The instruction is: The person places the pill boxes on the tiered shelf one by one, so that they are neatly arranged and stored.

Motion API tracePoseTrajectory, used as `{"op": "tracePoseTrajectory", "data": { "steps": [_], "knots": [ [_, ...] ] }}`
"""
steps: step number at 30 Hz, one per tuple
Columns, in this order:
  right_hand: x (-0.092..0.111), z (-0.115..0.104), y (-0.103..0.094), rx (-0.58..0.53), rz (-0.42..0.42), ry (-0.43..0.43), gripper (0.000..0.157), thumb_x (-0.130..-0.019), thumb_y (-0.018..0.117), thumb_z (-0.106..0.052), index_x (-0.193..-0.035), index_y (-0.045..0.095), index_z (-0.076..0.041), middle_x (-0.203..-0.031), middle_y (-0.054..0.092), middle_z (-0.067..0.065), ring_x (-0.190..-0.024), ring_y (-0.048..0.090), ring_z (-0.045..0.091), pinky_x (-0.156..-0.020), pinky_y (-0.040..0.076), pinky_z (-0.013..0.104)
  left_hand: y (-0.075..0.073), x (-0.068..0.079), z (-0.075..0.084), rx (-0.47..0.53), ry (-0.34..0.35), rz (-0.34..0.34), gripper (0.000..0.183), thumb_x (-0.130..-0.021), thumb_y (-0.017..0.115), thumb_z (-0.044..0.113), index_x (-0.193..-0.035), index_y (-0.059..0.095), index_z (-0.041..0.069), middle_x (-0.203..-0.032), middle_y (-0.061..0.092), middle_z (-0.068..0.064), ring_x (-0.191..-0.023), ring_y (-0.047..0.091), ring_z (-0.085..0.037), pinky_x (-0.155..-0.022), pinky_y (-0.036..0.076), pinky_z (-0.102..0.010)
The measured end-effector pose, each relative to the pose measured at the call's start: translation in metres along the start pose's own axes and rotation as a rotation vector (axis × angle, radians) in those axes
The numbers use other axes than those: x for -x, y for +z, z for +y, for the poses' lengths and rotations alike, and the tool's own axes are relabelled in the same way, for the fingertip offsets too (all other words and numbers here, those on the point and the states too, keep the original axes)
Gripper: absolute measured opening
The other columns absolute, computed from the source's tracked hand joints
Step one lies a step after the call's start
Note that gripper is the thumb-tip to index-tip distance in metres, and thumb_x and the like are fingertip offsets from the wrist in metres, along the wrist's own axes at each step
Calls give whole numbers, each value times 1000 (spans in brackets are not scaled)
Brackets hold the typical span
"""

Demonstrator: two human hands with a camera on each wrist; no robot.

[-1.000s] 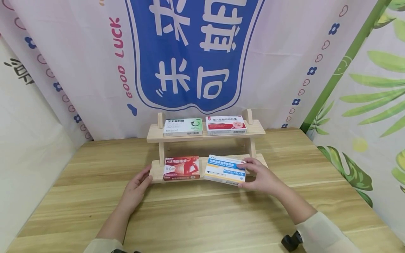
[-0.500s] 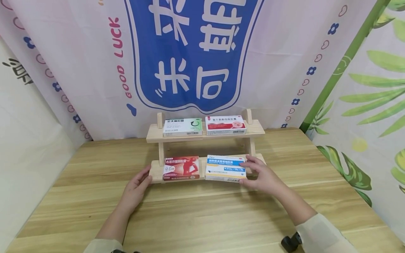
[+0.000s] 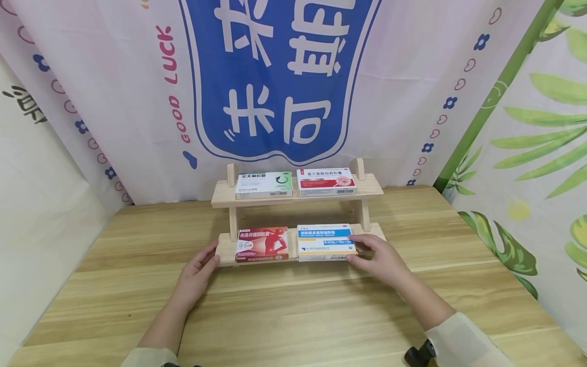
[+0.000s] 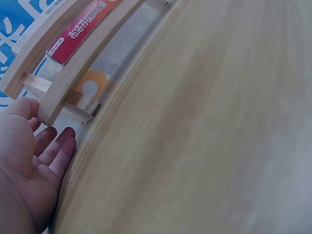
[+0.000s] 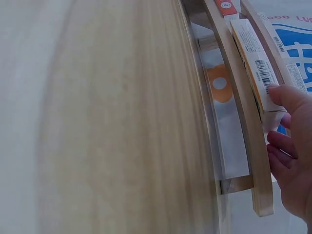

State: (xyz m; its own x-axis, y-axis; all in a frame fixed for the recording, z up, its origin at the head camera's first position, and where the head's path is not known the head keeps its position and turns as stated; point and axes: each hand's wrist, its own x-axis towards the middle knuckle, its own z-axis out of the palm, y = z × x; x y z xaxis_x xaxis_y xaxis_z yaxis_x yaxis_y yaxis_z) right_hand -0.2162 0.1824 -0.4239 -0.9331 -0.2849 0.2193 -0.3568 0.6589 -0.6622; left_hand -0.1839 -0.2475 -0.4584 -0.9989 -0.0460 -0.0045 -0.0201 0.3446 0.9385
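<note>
A two-tier wooden display rack (image 3: pixel 300 260) stands on the table. My right hand (image 3: pixel 382 260) holds a blue, white and yellow medicine box (image 3: pixel 325 243) by its right end, on the lower tier. In the right wrist view the thumb lies on that box's barcode side (image 5: pixel 258 70). My left hand (image 3: pixel 194 278) grips the left end of the lower board, its thumb at the front corner. In the left wrist view the other fingers (image 4: pixel 63 148) hang loosely below the board (image 4: pixel 73 73). A red medicine box (image 3: pixel 262 244) lies left of the blue and white one.
On the upper tier lie a green and white medicine box (image 3: pixel 264 185) and a red and white one (image 3: pixel 326 182). The rack stands on a wood-grain table (image 3: pixel 284 316). A printed curtain (image 3: pixel 394 102) hangs behind it.
The blue and white box has turned from a slant to nearly square with the lower board, my right hand moving slightly with it. The left hand has stayed at the rack's end.
</note>
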Motion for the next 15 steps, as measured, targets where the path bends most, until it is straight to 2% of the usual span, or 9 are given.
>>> {"op": "tracePoseTrajectory", "data": {
  "steps": [7, 15],
  "knots": [
    [-3, 0, 1, 22, 5, -2, 49, -86, 75, -27, -130, 63, -9, -133, 62, 14, -120, 60, 31, -101, 52, 46, 0, 0, -1, 1, 1, -1, 55, -104, 48, 29, -152, 34, 7, -158, 33, -17, -144, 34, -30, -93, 35, 3],
    [-5, 0, -1, -12, -19, 11, 53, -87, 75, -29, -133, 60, -8, -136, 59, 16, -124, 58, 34, -102, 51, 47, 0, 0, 0, -6, -5, 2, 54, -104, 48, 30, -152, 34, 8, -158, 34, -16, -145, 34, -30, -93, 34, 2]
  ]
}}
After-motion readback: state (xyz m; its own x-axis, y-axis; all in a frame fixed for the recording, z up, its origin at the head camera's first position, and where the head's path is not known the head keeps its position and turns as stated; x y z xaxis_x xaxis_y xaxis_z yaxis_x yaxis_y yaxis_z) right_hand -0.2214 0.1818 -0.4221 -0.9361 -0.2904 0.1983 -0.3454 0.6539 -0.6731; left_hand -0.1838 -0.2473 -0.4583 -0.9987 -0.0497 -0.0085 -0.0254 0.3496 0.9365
